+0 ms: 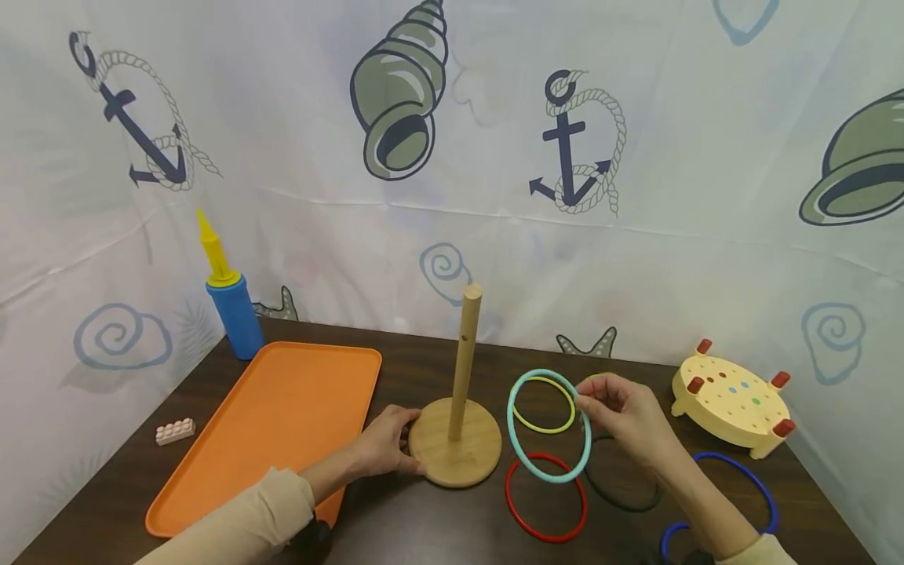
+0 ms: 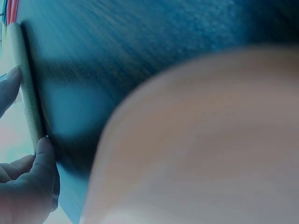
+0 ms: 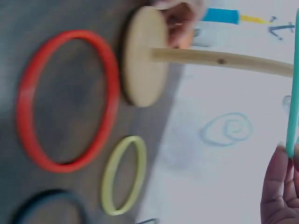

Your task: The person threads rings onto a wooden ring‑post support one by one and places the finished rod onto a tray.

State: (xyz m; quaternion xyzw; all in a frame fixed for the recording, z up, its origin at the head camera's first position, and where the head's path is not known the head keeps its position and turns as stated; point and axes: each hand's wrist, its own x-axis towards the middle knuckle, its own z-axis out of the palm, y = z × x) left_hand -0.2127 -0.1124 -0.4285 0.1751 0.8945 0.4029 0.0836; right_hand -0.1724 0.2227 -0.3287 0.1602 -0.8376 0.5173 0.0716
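A wooden stand with a round base (image 1: pixel 438 447) and an upright post (image 1: pixel 462 369) is on the dark table. My left hand (image 1: pixel 384 443) grips the left edge of that base, thumb and fingers spread along the rim; the left wrist view shows its fingertips (image 2: pixel 45 147) against the edge. Right of the post, my right hand (image 1: pixel 632 416) pinches a turquoise ring (image 1: pixel 512 424) by its right side, held upright above the table. Behind and below it lie a yellow ring (image 1: pixel 544 431) and a red ring (image 1: pixel 554 538). A black ring (image 1: pixel 628 508) is partly hidden by the right forearm.
An orange tray (image 1: pixel 311 384) occupies the left side, with a pink toy brick (image 1: pixel 175 431) beside it. At the back left stands a blue and yellow pump (image 1: pixel 238 318). Blue ring parts (image 1: pixel 771 502) and an upturned yellow stool-like piece (image 1: pixel 730 400) are at right.
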